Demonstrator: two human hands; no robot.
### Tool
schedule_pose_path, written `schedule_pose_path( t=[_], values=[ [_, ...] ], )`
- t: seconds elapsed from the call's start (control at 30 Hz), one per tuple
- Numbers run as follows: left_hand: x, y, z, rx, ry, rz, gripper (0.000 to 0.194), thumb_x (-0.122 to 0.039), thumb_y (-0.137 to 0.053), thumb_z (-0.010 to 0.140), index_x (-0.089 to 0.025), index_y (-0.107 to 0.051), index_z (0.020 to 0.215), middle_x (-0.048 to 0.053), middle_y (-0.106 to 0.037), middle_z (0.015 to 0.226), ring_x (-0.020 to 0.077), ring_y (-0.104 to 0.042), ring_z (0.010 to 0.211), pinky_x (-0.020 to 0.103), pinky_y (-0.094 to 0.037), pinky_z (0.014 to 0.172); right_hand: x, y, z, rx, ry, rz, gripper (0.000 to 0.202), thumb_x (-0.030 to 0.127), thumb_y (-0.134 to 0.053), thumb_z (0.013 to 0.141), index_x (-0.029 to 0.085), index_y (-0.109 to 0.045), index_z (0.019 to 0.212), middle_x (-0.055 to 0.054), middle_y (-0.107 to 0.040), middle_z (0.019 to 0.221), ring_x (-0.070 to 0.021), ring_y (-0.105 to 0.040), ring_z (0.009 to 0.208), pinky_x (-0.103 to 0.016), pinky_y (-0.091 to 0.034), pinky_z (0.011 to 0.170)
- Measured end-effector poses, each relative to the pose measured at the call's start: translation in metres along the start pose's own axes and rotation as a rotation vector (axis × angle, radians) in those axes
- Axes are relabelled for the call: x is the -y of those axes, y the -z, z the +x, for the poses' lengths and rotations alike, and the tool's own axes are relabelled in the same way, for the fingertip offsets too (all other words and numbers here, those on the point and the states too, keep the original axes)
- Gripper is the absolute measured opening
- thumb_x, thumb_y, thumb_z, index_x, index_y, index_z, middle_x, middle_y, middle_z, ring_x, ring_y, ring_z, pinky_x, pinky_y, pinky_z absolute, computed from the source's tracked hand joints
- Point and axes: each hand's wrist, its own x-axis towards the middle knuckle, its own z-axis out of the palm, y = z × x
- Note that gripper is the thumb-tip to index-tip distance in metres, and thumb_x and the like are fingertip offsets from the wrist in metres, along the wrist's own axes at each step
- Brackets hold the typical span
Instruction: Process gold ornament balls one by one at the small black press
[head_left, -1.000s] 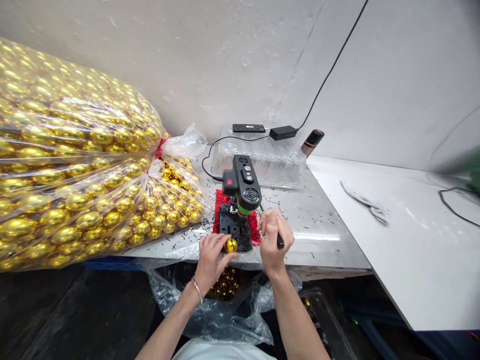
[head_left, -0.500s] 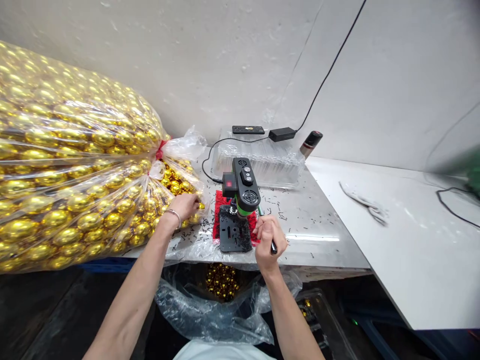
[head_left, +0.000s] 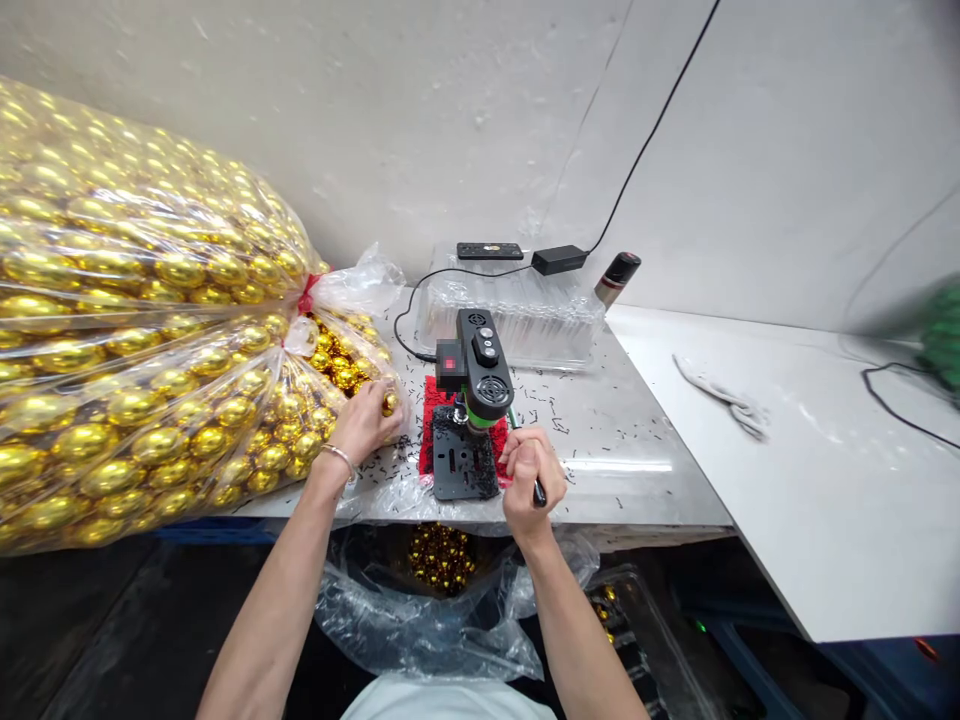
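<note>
A small black bench drill [head_left: 480,372] with a green collar stands on a black base plate [head_left: 464,467] over a red mat at the table's front edge. My right hand [head_left: 527,470] is closed around the drill's black lever handle. My left hand [head_left: 365,420] is at the mouth of a big clear bag of gold balls [head_left: 135,350] and grips one gold ball [head_left: 389,403] at its fingertips. The base plate has nothing on it.
Below the table edge hangs an open clear bag [head_left: 442,600] with gold balls inside. Behind the drill sit a clear plastic tray [head_left: 517,320], a power adapter [head_left: 559,260], a black remote and a canister [head_left: 616,278]. Black shavings litter the steel table [head_left: 622,450]. A white table [head_left: 825,470] adjoins on the right.
The gold ball that my left hand held on the base plate is gone from it. My left hand moved left to the big bag and now grips another ball. My right hand stays on the lever.
</note>
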Motion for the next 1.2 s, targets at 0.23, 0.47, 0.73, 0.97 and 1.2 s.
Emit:
schedule_pose_path(
  t=[0.23,0.47,0.73,0.97,1.2],
  values=[
    [-0.03,0.01,-0.056,-0.046,0.307,-0.996,0.058,-0.049,-0.067,0.075,-0.016,-0.06,0.122,0.007,-0.066,0.103,0.0168,-0.064,0.081,0.034,-0.053,0.079,-0.002,-0.002,-0.003,-0.02,-0.015,0.007,0.033,0.014,-0.038,0.091,0.02,-0.043,0.059,0.001,-0.048,0.06,-0.0131,-0.051,0.061,-0.027,-0.039,0.054],
    [-0.051,-0.065,-0.067,0.097,0.254,-0.961,0.055,-0.048,-0.068,0.073,-0.016,-0.062,0.118,0.006,-0.07,0.095,0.0192,-0.064,0.084,0.034,-0.052,0.08,-0.001,0.002,-0.001,0.021,0.007,-0.015,0.034,0.014,-0.038,0.091,0.02,-0.042,0.059,0.001,-0.046,0.059,-0.0132,-0.052,0.063,-0.027,-0.039,0.055],
    [-0.044,-0.086,-0.063,0.001,-0.126,-0.397,0.033,-0.038,-0.06,0.085,-0.018,-0.067,0.111,0.009,-0.071,0.103,0.0244,-0.06,0.096,0.04,-0.047,0.089,0.0,0.004,-0.002,0.045,-0.005,-0.012,0.032,0.014,-0.037,0.091,0.021,-0.04,0.06,0.0,-0.046,0.06,-0.0138,-0.053,0.065,-0.027,-0.041,0.056],
    [-0.052,-0.091,-0.058,-0.015,-0.265,-0.148,0.031,-0.038,-0.059,0.087,-0.014,-0.067,0.106,0.012,-0.069,0.102,0.0264,-0.059,0.093,0.042,-0.047,0.086,-0.002,0.006,-0.003,0.08,0.003,-0.017,0.03,0.013,-0.038,0.09,0.02,-0.043,0.062,-0.001,-0.05,0.064,-0.0132,-0.053,0.066,-0.027,-0.042,0.056],
    [-0.049,-0.102,-0.065,-0.111,-0.255,-0.21,0.033,-0.039,-0.058,0.088,-0.016,-0.064,0.111,0.011,-0.067,0.104,0.0249,-0.057,0.098,0.042,-0.045,0.089,-0.012,0.009,-0.015,0.108,0.015,0.002,0.028,0.015,-0.036,0.091,0.02,-0.047,0.065,-0.002,-0.053,0.07,-0.0136,-0.053,0.066,-0.028,-0.044,0.057]
  ],
)
